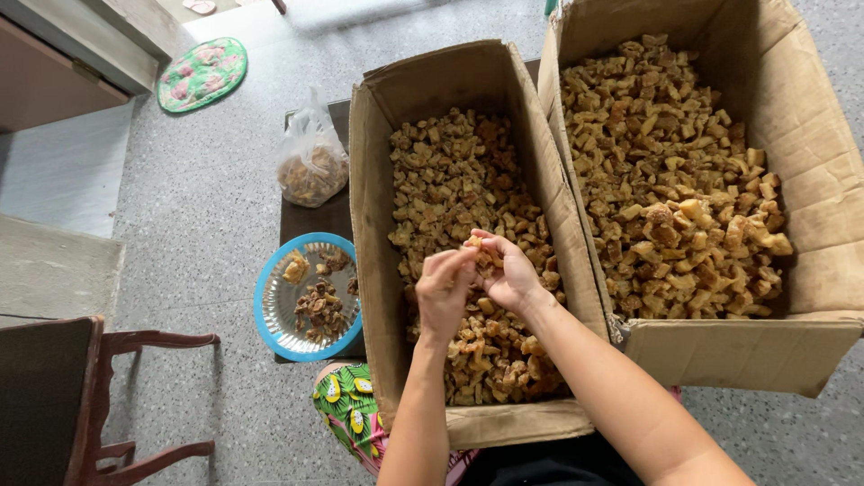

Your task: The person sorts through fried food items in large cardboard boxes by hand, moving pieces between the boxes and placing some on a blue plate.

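My left hand point(443, 290) and my right hand point(511, 274) meet over the middle cardboard box point(369, 225). Together they pinch one small brownish-yellow chunk point(477, 245) between the fingertips. The box below them is filled with several similar dried chunks point(450, 180). Both forearms reach in from the bottom edge of the view.
A second, larger cardboard box point(810, 153) of the same chunks stands at the right. A blue-rimmed plate point(270, 288) with darker pieces lies left of the box on a dark low table point(310, 225), beside a plastic bag point(310, 162) of pieces. A wooden chair point(99, 396) stands at lower left.
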